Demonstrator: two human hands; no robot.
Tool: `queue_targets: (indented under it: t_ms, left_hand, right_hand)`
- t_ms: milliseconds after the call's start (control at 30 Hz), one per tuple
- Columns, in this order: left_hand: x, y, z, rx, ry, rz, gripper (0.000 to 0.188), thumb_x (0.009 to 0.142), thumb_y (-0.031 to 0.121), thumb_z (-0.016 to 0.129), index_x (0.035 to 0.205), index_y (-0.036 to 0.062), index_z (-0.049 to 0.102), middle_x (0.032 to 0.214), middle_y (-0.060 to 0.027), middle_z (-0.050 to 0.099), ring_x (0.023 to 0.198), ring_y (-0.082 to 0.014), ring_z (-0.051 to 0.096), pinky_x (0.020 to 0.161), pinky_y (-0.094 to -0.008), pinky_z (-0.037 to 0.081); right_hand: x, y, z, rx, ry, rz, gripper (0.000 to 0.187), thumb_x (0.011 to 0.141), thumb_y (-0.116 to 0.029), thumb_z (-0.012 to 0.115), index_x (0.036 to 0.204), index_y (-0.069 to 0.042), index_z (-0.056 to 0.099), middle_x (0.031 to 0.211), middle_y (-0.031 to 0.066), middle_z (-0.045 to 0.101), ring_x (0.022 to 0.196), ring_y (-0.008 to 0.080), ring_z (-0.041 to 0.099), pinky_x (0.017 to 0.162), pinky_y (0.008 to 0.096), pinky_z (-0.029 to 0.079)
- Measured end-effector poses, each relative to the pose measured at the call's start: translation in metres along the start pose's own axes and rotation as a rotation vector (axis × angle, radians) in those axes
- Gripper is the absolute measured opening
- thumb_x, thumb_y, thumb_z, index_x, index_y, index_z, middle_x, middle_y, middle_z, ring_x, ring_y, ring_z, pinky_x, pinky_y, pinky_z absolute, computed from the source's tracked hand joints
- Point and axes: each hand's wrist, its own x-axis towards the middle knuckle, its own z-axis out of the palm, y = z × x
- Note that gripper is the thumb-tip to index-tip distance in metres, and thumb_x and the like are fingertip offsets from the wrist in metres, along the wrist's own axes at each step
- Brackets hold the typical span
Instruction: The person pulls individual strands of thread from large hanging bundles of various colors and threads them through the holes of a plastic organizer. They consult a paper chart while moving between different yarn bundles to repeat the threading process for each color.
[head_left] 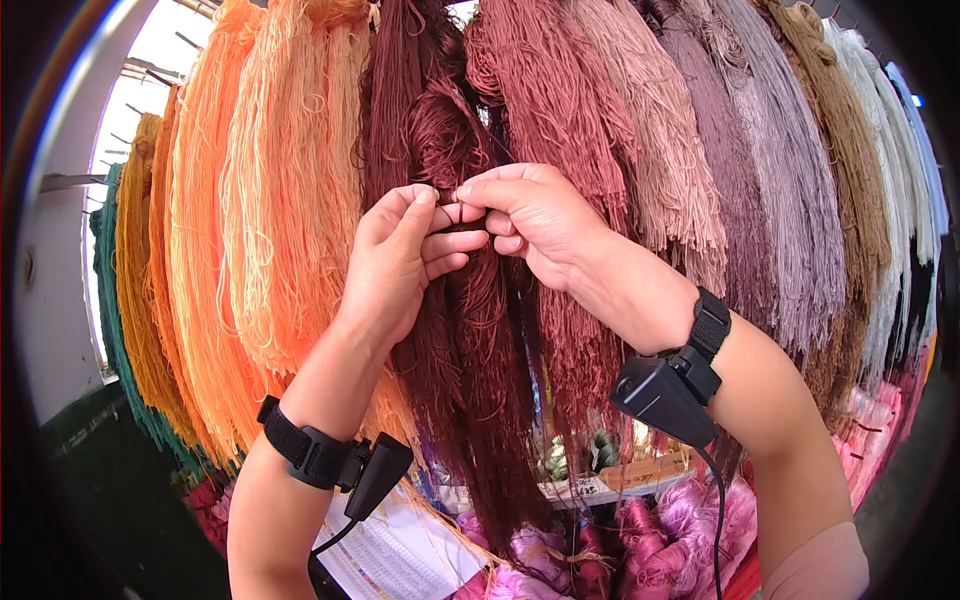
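My left hand and my right hand meet at the centre, fingertips almost touching. Thumb and forefinger of each are pinched together, and a thin dark thread shows between them, crossing a finger. Its full run is hard to make out. Right behind the hands hangs a dark maroon hank of thread, with a looped dark red bundle above the fingers. To the right is a dusty rose hank; to the left, pale orange hanks.
Mauve and grey-purple hanks, a brown hank and white ones hang to the right. Mustard and green hanks hang at far left. Below lie a printed sheet, a shelf edge and pink-purple skeins.
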Motion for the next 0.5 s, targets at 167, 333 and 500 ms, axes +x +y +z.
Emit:
queue_targets:
  t_ms: [167,333,500]
  left_hand:
    - [0.0028,0.0009,0.0016,-0.019,0.018,-0.004,0.018,0.086,0.022,0.036,0.091,0.0047,0.039,0.086,-0.0094,0.056,0.068,-0.0124,0.058,0.056,-0.0200,0.045]
    - [0.0063,0.0031,0.0030,-0.066,0.070,-0.054,0.017,0.084,0.022,0.043,0.088,0.0053,0.044,0.080,-0.0077,0.057,0.066,-0.0107,0.058,0.055,-0.0193,0.044]
    - [0.0103,-0.0004,0.0038,-0.043,0.011,-0.047,0.017,0.079,0.020,0.051,0.086,0.0049,0.053,0.074,-0.0032,0.059,0.065,-0.0079,0.057,0.055,-0.0178,0.044]
  right_hand:
    - [0.0052,0.0037,-0.0035,0.100,0.022,-0.052,0.006,0.069,-0.009,0.055,0.066,-0.005,0.052,0.057,0.0012,0.048,0.043,0.0046,0.037,0.038,0.0166,0.028]
    - [0.0038,0.0062,-0.0039,0.082,-0.010,-0.091,0.004,0.069,-0.008,0.055,0.067,-0.005,0.053,0.058,0.0010,0.049,0.044,0.0040,0.039,0.038,0.0161,0.028]
    - [0.0027,0.0051,-0.0081,0.034,-0.082,-0.124,0.005,0.074,-0.008,0.053,0.073,-0.004,0.055,0.066,0.0021,0.055,0.050,0.0034,0.043,0.043,0.0147,0.032]
